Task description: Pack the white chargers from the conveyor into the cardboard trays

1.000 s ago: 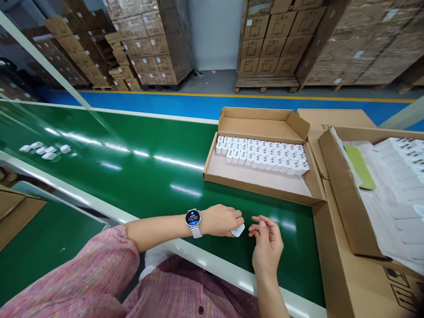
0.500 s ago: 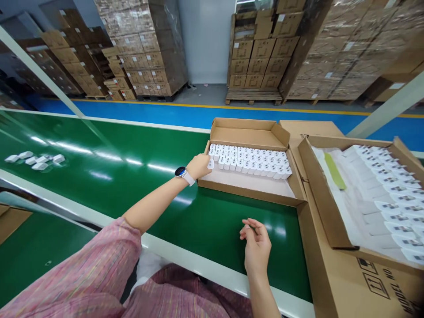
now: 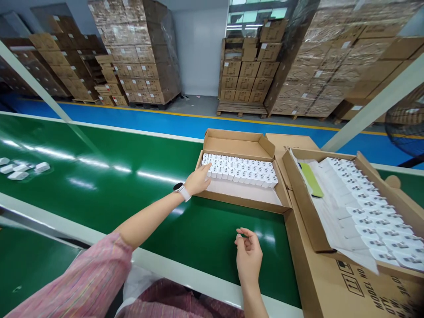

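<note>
A shallow cardboard box with its lid raised stands on the green belt, and rows of small white plastic units stand upright in its far part. Over the left end of those rows is my left hand, fingers stretched out and apart, touching or just above the nearest units. I see nothing held in it. My right hand hovers over the belt in front of the box, fingers loosely curled and empty as far as I can see.
To the right, a second open box on a large carton holds more white units with metal prongs and a yellow-green strip. Several white pieces lie far left on the green belt. Stacked cartons stand behind.
My left hand has let go of a white unit at the left end of the rows, and its fingers have spread. My right hand stays loosely curled. The view has shifted slightly.
</note>
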`<state>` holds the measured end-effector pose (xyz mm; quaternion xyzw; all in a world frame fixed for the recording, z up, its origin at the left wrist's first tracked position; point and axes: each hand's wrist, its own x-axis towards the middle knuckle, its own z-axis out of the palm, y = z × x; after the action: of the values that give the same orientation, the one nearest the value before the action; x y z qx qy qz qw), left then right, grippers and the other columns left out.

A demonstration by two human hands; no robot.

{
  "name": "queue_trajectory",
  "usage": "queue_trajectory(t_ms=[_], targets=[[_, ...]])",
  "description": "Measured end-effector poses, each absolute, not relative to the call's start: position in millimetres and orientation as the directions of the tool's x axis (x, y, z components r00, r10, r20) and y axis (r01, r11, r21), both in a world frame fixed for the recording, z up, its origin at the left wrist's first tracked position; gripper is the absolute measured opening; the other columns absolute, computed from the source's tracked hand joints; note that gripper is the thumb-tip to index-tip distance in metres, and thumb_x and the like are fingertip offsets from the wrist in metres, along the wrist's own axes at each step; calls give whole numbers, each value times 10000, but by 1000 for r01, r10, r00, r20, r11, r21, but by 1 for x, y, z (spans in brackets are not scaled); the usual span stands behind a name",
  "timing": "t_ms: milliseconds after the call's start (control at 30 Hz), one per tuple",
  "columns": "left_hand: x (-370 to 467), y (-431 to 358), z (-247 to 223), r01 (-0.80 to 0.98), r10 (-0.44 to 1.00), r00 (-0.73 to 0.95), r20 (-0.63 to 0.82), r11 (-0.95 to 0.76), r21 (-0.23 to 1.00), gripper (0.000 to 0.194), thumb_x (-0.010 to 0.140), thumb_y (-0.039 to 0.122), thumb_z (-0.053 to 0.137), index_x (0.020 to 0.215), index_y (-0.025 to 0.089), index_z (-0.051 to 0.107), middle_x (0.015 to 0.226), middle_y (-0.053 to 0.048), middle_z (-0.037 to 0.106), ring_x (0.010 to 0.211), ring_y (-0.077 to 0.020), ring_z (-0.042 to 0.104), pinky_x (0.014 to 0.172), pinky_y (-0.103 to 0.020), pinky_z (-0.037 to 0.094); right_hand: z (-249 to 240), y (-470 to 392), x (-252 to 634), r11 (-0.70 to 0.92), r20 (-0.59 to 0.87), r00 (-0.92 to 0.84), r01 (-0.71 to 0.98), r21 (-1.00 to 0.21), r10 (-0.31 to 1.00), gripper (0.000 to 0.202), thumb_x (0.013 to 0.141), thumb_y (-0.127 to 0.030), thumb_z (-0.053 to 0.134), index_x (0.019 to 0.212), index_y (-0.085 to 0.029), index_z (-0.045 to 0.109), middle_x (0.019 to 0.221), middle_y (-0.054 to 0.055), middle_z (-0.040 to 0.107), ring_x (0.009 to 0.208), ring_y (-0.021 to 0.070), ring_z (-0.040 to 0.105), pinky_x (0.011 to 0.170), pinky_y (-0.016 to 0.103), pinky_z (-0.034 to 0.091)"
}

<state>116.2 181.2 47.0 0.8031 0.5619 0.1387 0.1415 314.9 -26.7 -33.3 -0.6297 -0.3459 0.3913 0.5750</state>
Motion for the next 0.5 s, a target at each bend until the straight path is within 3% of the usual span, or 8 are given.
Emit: queue_trajectory(t_ms=[133, 367, 500], targets=[[76, 113, 41, 748, 838, 462, 292, -545, 379, 517, 1012, 269, 505, 1521, 214, 439, 1449, -125, 608, 1358, -282, 574, 1133, -456, 502, -30, -31, 312, -95, -74, 436, 29, -995, 897, 428, 862, -581, 679, 1058, -200, 689, 989, 103, 737, 776, 216, 642, 667, 336, 510], [-19, 39, 24, 757, 790, 606, 93, -608, 241, 328, 1038, 276, 443, 1287, 231, 652, 1428, -92, 633, 1295, -277, 610, 1106, -465, 519, -35, -33, 311, -104, -43, 384, 139, -985, 922, 431, 907, -597, 643, 1059, -197, 694, 965, 105, 743, 811, 224, 661, 653, 321, 512], [-42, 28, 7, 792, 823, 559, 101, -566, 230, 361, 1063, 294, 391, 1238, 218, 698, 1386, -94, 664, 1267, -263, 628, 1081, -429, 536, -22, -21, 302, -39, 13, 344, 144, -989, 939, 361, 914, -551, 672, 1001, -201, 700, 917, 93, 733, 786, 213, 657, 662, 326, 524]])
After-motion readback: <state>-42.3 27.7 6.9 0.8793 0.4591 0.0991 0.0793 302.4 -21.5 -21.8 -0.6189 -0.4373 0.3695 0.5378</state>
